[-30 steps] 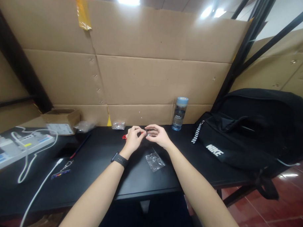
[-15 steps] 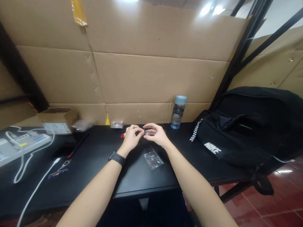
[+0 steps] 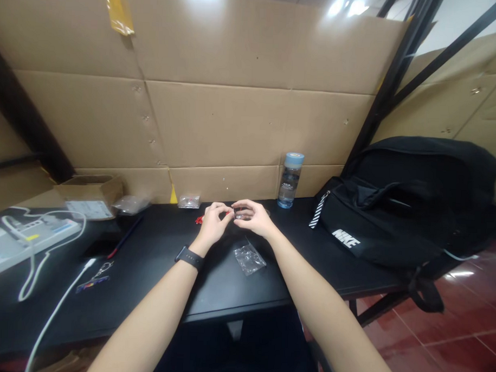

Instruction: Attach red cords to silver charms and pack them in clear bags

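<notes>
My left hand [image 3: 214,221] has thumb and fingertips pinched around a small red piece [image 3: 228,213] above the black tabletop. Facing it, my right hand [image 3: 253,217] curls its fingers and thumb around something small and clear, mostly hidden by the fingers. The fingertips of both hands meet or nearly meet. Red material [image 3: 198,220] shows just left of my left hand. Nearer to me, below the hands, a crumpled clear plastic bag [image 3: 249,259] lies on the tabletop [image 3: 220,293].
Behind the hands are a small clear packet [image 3: 189,202] and a blue-capped bottle [image 3: 290,180]. A black backpack [image 3: 393,207] fills the right side. At left are a power strip [image 3: 30,242], white cable [image 3: 58,309], keyring [image 3: 92,282], pen [image 3: 125,237] and open cardboard box [image 3: 91,197].
The view has shifted slightly, so most things sit a little higher and further left. Both hands keep nearly the same pose and hold.
</notes>
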{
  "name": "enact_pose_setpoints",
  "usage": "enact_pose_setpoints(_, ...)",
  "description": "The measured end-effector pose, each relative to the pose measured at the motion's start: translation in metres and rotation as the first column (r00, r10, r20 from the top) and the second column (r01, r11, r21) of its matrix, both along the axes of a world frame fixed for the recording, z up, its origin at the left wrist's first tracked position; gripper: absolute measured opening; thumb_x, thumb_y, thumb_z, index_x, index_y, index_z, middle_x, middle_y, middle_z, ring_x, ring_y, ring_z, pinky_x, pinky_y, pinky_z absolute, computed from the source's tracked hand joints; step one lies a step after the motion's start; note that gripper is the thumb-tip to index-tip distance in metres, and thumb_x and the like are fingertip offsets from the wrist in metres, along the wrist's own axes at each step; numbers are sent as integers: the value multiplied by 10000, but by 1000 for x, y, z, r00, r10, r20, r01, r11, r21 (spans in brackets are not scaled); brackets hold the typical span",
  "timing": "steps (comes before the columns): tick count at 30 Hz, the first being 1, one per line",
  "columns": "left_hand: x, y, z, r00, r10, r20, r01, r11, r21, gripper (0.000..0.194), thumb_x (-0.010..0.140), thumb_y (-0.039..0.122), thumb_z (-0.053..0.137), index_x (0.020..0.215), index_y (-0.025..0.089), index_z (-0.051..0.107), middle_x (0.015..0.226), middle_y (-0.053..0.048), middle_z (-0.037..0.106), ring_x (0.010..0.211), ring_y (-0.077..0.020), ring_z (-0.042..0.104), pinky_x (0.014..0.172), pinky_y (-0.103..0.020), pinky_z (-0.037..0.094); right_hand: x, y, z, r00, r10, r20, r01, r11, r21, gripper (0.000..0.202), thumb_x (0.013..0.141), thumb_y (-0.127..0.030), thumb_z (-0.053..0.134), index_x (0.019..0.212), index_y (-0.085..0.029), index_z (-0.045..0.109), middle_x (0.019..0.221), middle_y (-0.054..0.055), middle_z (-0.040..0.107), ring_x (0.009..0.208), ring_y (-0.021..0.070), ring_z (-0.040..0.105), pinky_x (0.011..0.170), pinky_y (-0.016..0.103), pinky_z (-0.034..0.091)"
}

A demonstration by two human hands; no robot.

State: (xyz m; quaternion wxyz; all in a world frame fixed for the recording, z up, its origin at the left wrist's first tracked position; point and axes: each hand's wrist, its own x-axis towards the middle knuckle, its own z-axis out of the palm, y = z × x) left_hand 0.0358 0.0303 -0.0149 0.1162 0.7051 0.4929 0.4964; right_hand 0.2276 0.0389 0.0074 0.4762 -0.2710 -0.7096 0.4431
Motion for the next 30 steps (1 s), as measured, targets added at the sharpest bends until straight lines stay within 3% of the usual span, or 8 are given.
enact_pose_setpoints(9, -5, 10, -6, 997, -79, -4, 79, 997, 14, 135, 898, 291, 668, 903, 217, 782, 1055, -75, 658, 1053, -266, 615, 1016, -444, 465, -2, 1, -4, 998, -49, -35, 47, 998, -41, 564, 637, -280, 897, 1153, -223, 677, 1219, 99, 724, 931, 220, 767, 873, 388, 623)
enact_pose_setpoints(16, -4, 5, -1, 998, 15, -63, -13, 999, 33, 89, 873, 241, 718, 924, 227, 789, 1053, -67, 674, 1037, -269, 607, 986, -435, 474, -14, 1, -9, 972, -223, -79, 216, 972, -95, 545, 639, -364, 910, 1098, -189, 673, 1061, 104, 761, 826, 205, 758, 863, 401, 620)
enact_pose_setpoints(24, -3, -7, 12, 978, 98, -182, -89, 994, 58, 103, 922, 233, 679, 948, 257, 776, 1095, -64, 638, 1111, -282, 561, 987, -453, 442, -11, -5, -2, 988, -93, -125, 73, 985, -157, 562, 649, -337, 909, 1131, -203, 651, 1146, 115, 763, 887, 219, 773, 929, 433, 605)
enact_pose_setpoints(30, -2, -9, 13, 972, 120, -201, -132, 990, -45, 87, 915, 267, 695, 929, 272, 780, 1152, -62, 633, 1160, -306, 535, 974, -480, 434, -9, -2, -5, 994, -48, -99, 36, 992, -120, 615, 614, -270, 916, 1165, -208, 650, 1210, 124, 741, 954, 239, 770, 930, 442, 611)
